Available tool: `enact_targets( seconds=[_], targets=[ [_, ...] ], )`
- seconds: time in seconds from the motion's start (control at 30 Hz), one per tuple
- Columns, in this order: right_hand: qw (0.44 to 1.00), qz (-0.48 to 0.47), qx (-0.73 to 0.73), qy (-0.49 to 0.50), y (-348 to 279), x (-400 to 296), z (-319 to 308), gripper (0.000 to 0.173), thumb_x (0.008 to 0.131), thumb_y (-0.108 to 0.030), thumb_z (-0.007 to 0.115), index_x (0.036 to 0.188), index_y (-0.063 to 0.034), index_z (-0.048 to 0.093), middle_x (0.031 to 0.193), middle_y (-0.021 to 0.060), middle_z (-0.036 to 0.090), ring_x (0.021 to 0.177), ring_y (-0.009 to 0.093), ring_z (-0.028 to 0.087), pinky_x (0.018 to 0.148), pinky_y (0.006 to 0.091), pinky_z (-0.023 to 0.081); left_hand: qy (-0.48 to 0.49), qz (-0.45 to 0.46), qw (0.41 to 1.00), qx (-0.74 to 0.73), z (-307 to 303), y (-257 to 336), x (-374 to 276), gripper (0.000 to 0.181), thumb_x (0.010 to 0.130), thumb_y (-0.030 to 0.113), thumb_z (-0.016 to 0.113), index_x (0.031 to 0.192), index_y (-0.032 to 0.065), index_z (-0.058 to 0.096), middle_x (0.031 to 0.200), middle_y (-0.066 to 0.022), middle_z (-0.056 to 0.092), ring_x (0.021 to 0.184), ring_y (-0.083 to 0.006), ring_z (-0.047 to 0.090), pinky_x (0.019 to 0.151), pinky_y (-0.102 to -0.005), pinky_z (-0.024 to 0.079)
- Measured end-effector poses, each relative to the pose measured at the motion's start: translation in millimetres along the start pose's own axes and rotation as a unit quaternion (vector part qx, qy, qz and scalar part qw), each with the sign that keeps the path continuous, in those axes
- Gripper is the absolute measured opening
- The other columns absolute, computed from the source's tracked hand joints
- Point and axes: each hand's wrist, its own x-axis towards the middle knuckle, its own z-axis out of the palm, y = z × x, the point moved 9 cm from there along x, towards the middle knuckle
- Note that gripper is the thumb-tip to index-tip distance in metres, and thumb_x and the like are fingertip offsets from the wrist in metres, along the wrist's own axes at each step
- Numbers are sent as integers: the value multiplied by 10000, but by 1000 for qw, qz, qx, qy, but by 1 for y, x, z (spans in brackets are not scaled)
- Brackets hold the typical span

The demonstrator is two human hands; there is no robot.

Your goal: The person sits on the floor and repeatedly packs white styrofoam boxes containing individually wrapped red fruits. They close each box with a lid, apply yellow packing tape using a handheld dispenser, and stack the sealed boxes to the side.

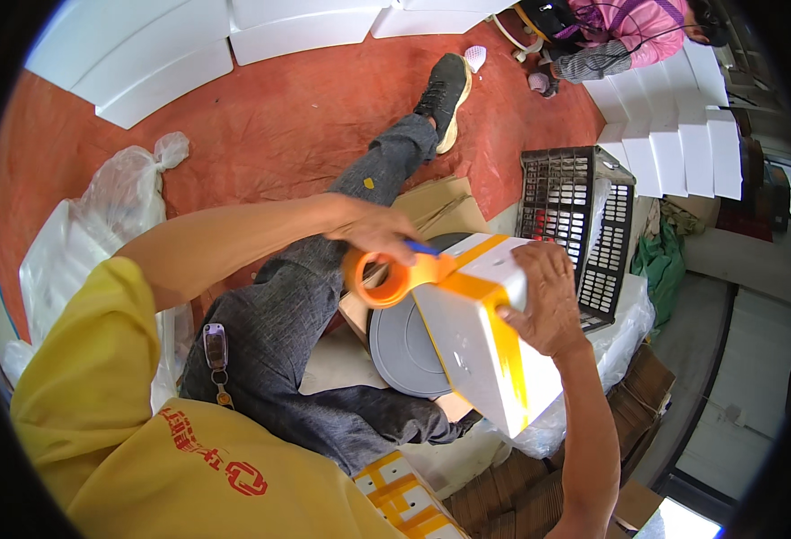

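My left hand [376, 229] grips an orange tape dispenser [388, 279] with a blue part at its top. The dispenser touches the upper edge of a white foam box [462, 350], where yellow tape [479, 286] runs over the faces and along the edges. My right hand [545, 293] lies spread on the box's far side, its thumb beside a tape strip, and steadies it. The box is tilted over a round grey lid [405, 347]. Which part of the dispenser meets the box is blurred.
A black plastic crate [557, 195] stands beyond the box, near stacked white foam boxes [681, 151]. Flattened cardboard [523, 495] and a taped white box [402, 488] lie close by. A clear plastic bag [99, 222] is at left. Another person [638, 40] sits at upper right.
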Motion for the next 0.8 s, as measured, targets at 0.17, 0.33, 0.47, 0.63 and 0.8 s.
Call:
enact_targets(
  seconds=[0.17,0.33,0.47,0.63,0.8],
  targets=[
    [957,287,45,20,122,-76,19,624,1078,-576,549,1290,-13,716,1138,239,758,1124,429,688,1074,545,469,43,2,991,125,46,-12,-103,650,1057,408,660,1613,95,540,1234,-152,708,980,-227,700,868,-373,575],
    [685,718,113,-41,162,-295,103,1182,994,-918,173,1274,73,753,1167,335,766,1179,485,718,1000,564,541,157,-52,986,7,59,-16,-178,633,1030,307,660,1607,76,534,1344,-196,688,1243,-278,653,1075,-402,512],
    [459,769,423,136,-16,-396,203,1170,922,-996,166,1569,-99,550,1043,127,759,736,233,730,498,348,549,200,6,980,-5,81,0,-200,644,1016,253,671,1591,3,521,1166,-143,693,1046,-218,667,948,-358,534],
    [428,659,580,217,-171,-326,208,930,1019,-892,250,966,-43,625,709,151,711,573,289,657,598,408,530,228,18,971,-64,83,-1,-203,603,1048,201,640,1601,1,507,1098,-82,682,837,-144,637,763,-317,537],
    [887,453,-36,82,-204,-242,68,764,997,-759,580,1185,-19,620,1200,229,673,1119,447,629,937,607,474,202,37,977,-55,71,-6,-188,597,1084,283,658,1615,51,515,1082,-52,671,842,-116,625,747,-295,541]
  ],
)
